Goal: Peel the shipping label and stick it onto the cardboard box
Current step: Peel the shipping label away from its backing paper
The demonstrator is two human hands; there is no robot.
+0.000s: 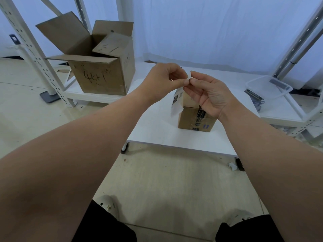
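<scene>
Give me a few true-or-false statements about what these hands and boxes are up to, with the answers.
1. Both the left hand and the right hand pinch the shipping label. True.
2. The label is stuck flat on the small cardboard box. False: it hangs loose from the fingers.
3. The big cardboard box on the left stands open. True.
4. The small box sits on the floor. False: it is on the white table.

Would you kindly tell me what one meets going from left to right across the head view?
Rack post, open box, left hand, right hand, both pinching the label, then clear tub.
</scene>
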